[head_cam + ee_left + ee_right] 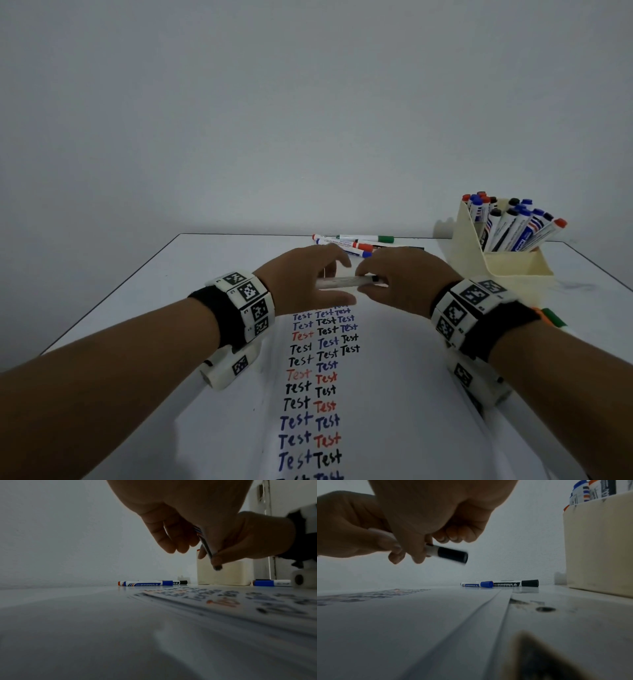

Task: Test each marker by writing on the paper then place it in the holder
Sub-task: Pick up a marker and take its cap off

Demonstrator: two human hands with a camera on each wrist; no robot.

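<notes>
A white marker [337, 282] with a black cap [452, 554] hangs level above the top of the paper [394, 394], held between both hands. My left hand [346, 283] holds its barrel with the thumb below and the fingers above. My right hand [369, 283] grips the cap end, and the cap is on. The sheet bears columns of "Test" in black, blue and red. The cream holder [513, 269] stands at the far right with several markers in its tall rear compartment; its low front compartment looks bare.
A few loose markers [352, 243] with green, red, blue and black caps lie beyond the hands near the table's far edge. Another marker [552, 317] lies to the right of the paper, by my right wrist. A plain wall rises behind the white table [154, 291].
</notes>
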